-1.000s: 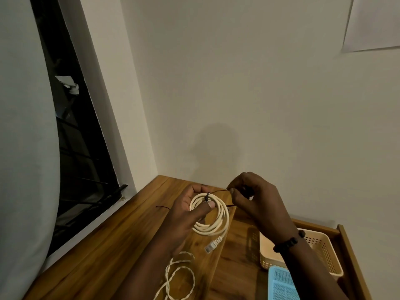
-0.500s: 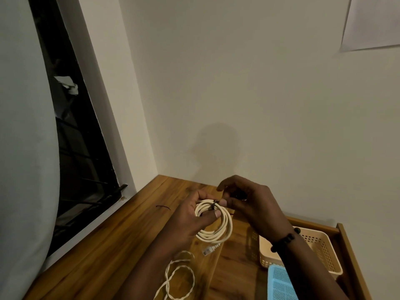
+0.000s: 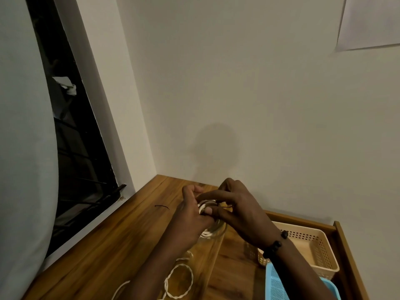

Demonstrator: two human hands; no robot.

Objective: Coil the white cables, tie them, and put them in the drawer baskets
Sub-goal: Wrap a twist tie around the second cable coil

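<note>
Coiled white cable: gripped by left hand; right hand pinching black tie on it; beige basket right of cable

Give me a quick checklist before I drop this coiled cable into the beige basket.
1. Coil gripped by left hand: ok.
2. Right hand at the black tie: ok.
3. Tie fully twisted shut: cannot tell, fingers hide it.
4. Beige basket has open room: ok.
5. Second white cable on the desk coiled and tied: not ok, loose.
6. Spare tie on desk: ok.
</note>
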